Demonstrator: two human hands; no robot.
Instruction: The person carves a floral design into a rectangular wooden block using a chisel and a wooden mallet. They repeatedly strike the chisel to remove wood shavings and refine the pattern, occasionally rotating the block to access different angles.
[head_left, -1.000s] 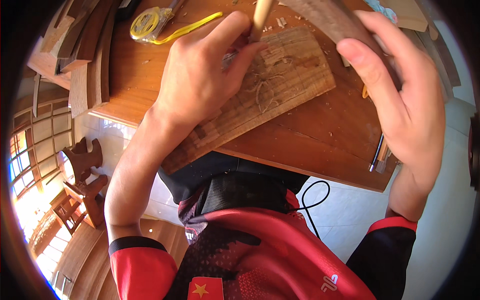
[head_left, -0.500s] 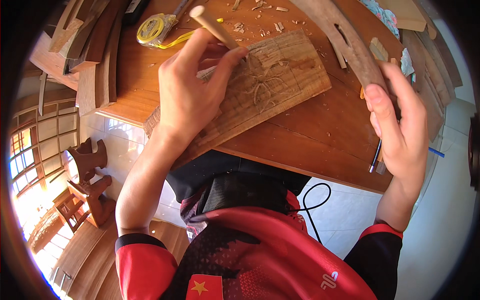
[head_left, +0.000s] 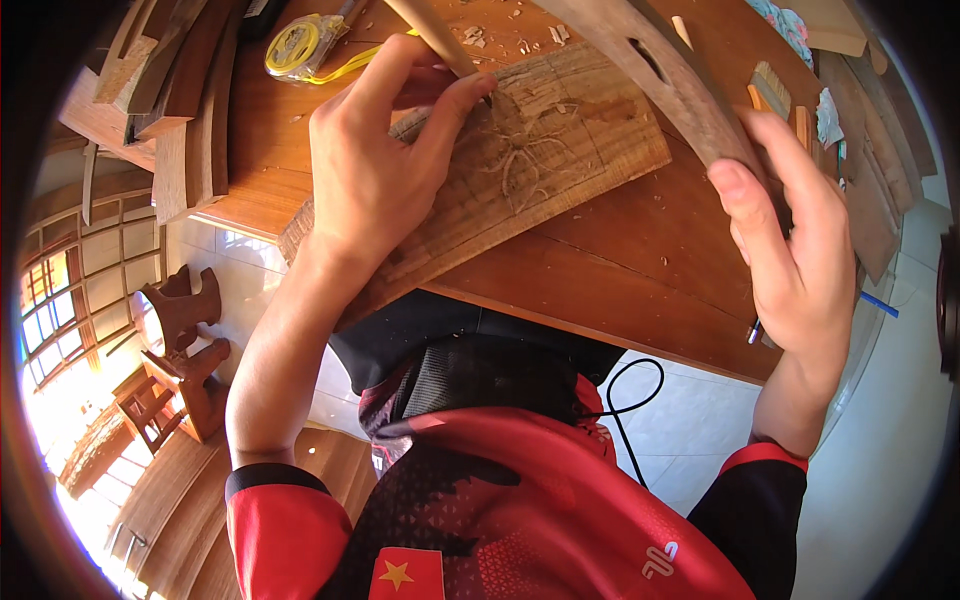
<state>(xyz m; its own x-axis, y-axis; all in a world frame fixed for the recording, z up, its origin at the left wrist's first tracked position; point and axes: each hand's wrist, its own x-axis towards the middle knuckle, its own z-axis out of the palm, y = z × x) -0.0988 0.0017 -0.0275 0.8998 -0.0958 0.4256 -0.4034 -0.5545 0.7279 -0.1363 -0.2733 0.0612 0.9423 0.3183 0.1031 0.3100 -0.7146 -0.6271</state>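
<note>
My left hand [head_left: 370, 185] is closed round the wooden handle of a carving chisel [head_left: 436, 36]. The tool leans over a thick wooden board [head_left: 590, 140], its tip close to the board's surface beside my fingertips. A flower-like pattern of curved lines is cut into the board's middle. In my right hand [head_left: 800, 235] is a bent, club-like wooden stick [head_left: 672, 88] with a dark slot in its side. Thumb and fingers wrap its near end. Its far end runs out of the top of the view, above and apart from the board.
The board lies aslant on a brown wooden table [head_left: 640, 290], overhanging its front edge. Wood chips [head_left: 472, 37] lie behind it. A yellow tape measure [head_left: 297, 47] is at the back left, near stacked planks [head_left: 190, 110]. A brush [head_left: 770, 88] and more planks [head_left: 868, 140] are on the right.
My right hand has shifted a little left and up, bringing the wooden stick nearer the chisel. My left hand keeps its grip, and the whole scene has shifted slightly in view.
</note>
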